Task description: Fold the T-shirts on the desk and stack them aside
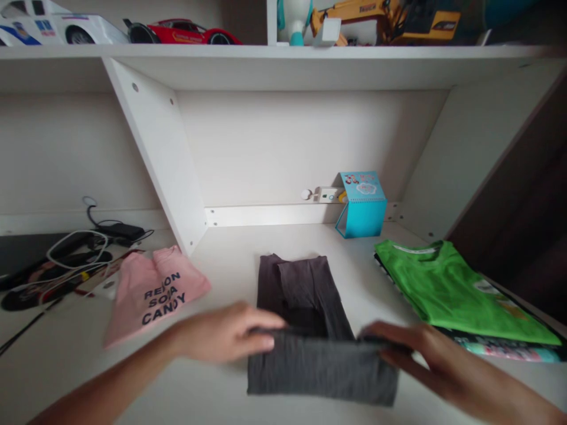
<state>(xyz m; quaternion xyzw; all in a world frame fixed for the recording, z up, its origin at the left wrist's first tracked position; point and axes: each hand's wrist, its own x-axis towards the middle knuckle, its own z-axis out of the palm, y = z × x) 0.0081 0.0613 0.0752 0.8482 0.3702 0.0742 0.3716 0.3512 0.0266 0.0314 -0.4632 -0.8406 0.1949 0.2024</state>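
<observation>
Gripping a dark grey knitted garment [310,330] with both bare hands on the white desk surface [230,248]. Left hand [228,333] palm down at the left end of the near folded band, fingers stretched right and curled over the fold's upper edge, thumb side hidden; looks like a pinch on the fabric, though underside contact cannot be told. Right hand [416,351] at the right end of the same band, fingers pointed left and closed over the fold edge, pinching cloth. Garment lying flat at centre of the desk, far part narrow and reaching toward the back wall, near part doubled over into a wide horizontal strip between the two hands.

Left of it, apart: small pink folded T-shirt with dark lettering [155,295], lying tilted. Further left: tangle of white and black cables [75,248] with a black adapter [121,230], on dark flat items.

Right of it, near but not touching: bright green folded T-shirt [452,289] on top of a stack of other patterned clothes [500,348].

At the back, against the wall: turquoise cardboard box with printed top [361,206], just beside a white power strip [325,195].

Upper shelf [266,52]: white toy police car [48,26], red toy racing car [183,32], yellow toy excavator [385,18], white and teal figure [295,20].
</observation>
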